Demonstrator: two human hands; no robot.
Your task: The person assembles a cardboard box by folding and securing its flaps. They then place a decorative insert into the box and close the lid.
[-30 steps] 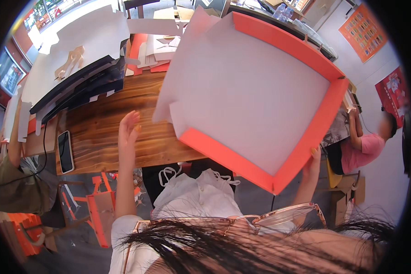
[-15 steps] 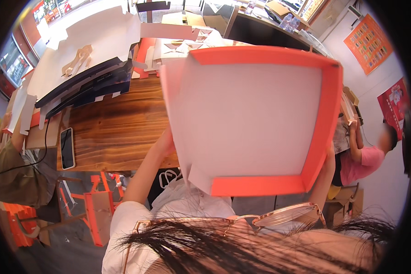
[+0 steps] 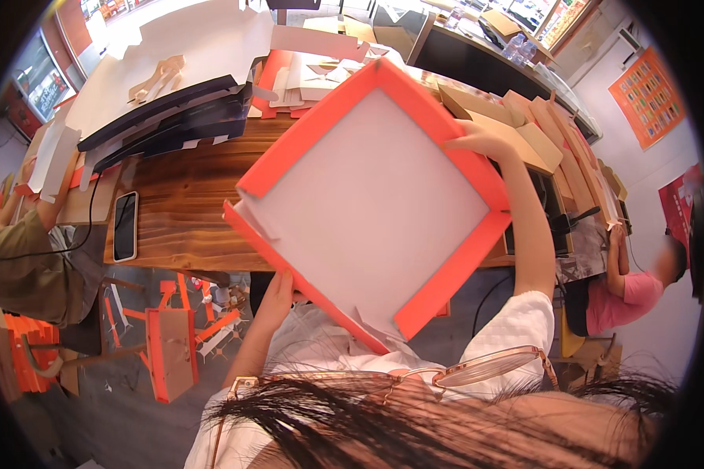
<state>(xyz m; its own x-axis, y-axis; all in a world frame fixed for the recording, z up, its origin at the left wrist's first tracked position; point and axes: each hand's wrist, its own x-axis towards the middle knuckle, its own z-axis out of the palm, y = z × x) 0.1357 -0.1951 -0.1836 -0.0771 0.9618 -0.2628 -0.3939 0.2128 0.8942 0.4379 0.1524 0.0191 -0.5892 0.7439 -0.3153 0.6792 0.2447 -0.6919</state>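
Observation:
A shallow square box tray [image 3: 375, 207] with a white inside and orange-red walls is held up in front of me, turned so a corner points away. My left hand [image 3: 277, 298] grips its near-left wall from outside, fingers partly hidden behind it. My right hand [image 3: 481, 142] holds the far-right wall, fingers over its edge. White flaps stand loose at the left corner and the near corner, where the left wall does not meet its neighbours.
A phone [image 3: 125, 225] lies on the wooden table [image 3: 180, 211]. Flat white and dark card sheets [image 3: 188, 102] are stacked at far left. Opened brown cartons [image 3: 508, 129] stand at right. People work on both sides. Orange card scraps [image 3: 211, 313] litter the floor.
The box tray has turned about an eighth of a turn and shifted left. My right hand has come from behind its right side up onto the far-right wall. My left hand is lower.

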